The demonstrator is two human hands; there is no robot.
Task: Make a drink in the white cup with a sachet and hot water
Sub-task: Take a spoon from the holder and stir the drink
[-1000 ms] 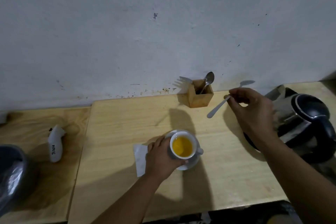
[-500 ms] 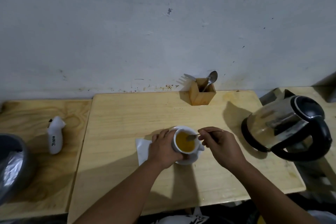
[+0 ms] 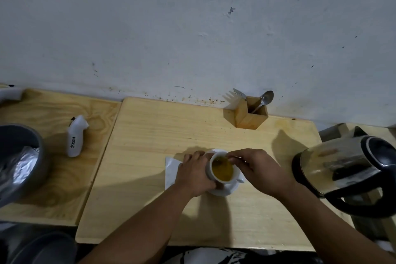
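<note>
The white cup point(image 3: 209, 170) holds a yellow-orange drink point(image 3: 222, 171) and stands on a white saucer point(image 3: 227, 190) in the middle of the wooden table point(image 3: 150, 146). My left hand point(image 3: 192, 172) wraps around the cup's left side. My right hand point(image 3: 260, 168) pinches a metal spoon point(image 3: 218, 162) whose bowl dips into the drink at the far rim. A white sachet or paper point(image 3: 171, 168) lies flat under and left of my left hand. The steel and black kettle point(image 3: 351, 167) stands at the table's right edge.
A wooden cutlery holder point(image 3: 250, 117) with a spoon and a fork stands by the wall. On the lower left table lie a white labelled device point(image 3: 76, 136) and a grey bin lined with foil point(image 3: 19, 163). The wall runs close behind.
My right hand brought the spoon from near the holder down into the cup, and the spoon's bowl now sits in the drink. My left hand stayed on the cup.
</note>
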